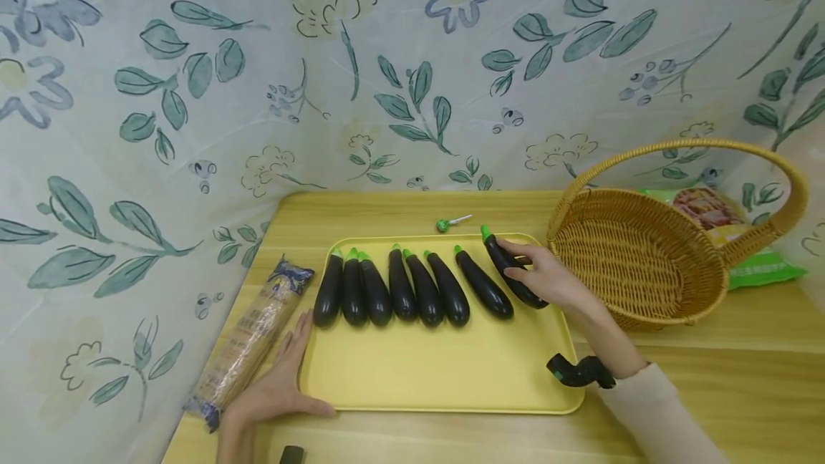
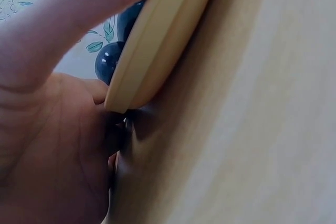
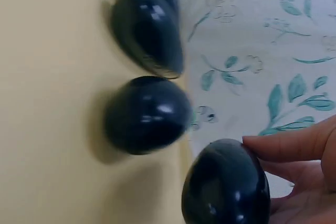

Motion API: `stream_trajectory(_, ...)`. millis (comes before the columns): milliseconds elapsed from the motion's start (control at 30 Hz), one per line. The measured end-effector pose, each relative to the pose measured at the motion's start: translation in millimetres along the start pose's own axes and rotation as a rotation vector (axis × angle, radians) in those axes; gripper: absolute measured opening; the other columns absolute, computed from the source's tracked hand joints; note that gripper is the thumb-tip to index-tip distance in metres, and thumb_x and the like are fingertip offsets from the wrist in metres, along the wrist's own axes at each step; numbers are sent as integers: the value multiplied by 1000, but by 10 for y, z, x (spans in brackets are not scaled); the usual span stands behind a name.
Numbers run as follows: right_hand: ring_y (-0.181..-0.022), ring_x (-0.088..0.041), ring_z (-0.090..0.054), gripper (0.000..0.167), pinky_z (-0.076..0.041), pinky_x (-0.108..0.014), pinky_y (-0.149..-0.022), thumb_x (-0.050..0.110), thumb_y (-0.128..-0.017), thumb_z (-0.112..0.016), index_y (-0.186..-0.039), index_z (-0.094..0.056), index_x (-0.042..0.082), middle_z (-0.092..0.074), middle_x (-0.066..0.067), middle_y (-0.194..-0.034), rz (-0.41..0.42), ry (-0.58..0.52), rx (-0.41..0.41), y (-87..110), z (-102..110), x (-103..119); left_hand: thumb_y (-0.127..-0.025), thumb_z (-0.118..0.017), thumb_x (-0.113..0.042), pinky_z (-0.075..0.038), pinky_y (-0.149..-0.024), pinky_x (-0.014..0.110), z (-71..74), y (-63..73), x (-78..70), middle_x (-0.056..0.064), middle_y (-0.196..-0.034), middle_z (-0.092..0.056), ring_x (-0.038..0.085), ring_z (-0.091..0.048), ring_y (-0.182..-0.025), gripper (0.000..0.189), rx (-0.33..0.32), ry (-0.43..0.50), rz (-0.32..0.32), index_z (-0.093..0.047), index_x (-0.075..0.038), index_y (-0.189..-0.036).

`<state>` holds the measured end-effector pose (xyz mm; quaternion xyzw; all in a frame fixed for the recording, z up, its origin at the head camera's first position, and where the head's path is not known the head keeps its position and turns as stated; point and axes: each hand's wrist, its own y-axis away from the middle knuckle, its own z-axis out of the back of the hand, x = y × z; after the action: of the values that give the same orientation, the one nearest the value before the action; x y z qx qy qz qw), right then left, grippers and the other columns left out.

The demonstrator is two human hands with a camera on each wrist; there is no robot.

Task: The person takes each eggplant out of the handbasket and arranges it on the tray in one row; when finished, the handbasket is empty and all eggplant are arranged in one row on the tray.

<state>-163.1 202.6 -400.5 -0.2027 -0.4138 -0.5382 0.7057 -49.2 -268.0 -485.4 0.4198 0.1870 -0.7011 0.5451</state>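
Observation:
My right hand (image 1: pixel 544 274) pinches a dark eggplant (image 1: pixel 509 267) with a green stem between thumb and fingers, over the right end of a yellow tray (image 1: pixel 438 371). In the right wrist view, the held eggplant (image 3: pixel 226 187) appears apart from the nearest one (image 3: pixel 149 115). Several more eggplants (image 1: pixel 402 285) lie side by side along the tray's back half, stems pointing to the wall. At the tray's front left corner, my left hand (image 1: pixel 277 385) rests with fingers extended along the left side and thumb at the front edge. The left wrist view shows the tray rim (image 2: pixel 126 85) against that hand.
A wicker basket (image 1: pixel 644 263) with a tall handle stands right of the tray, a green food bag (image 1: pixel 760 267) behind it. A pack of dry noodles (image 1: pixel 251 342) lies to the left. Behind the tray is a green lollipop (image 1: pixel 442 225). Patterned cloth (image 1: pixel 412 92) covers the wall.

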Motion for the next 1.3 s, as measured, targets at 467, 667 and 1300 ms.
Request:
stream_trajectory(467,-143,-50,-44,57,-50,-51,-108,10,-103,-59,-158,-43,7,-44,-31,-157,-58,-109,54,-189,-206,-245,-60,-99,-39,13,-121,73,6,-7,-13,14,-173,21,50,22,-155,156,4,14,1,13,-15,-166)
stream_trajectory(667,-144,-48,-44,56,-45,-60,-116,11,-104,-59,-157,-42,4,-46,-29,-157,-69,-157,57,-216,-232,-257,-60,-99,-39,13,-121,73,12,4,-19,14,-173,21,51,21,-155,156,1,10,9,14,-16,-166)
stream_trajectory(1300,-144,-48,-44,59,-42,-61,-118,19,-105,-59,-159,-39,7,-46,-30,-156,-110,-207,78,-236,-204,-323,-60,-98,-46,9,-121,76,8,7,-60,13,-172,23,55,17,-155,158,17,-23,67,18,-19,-165)
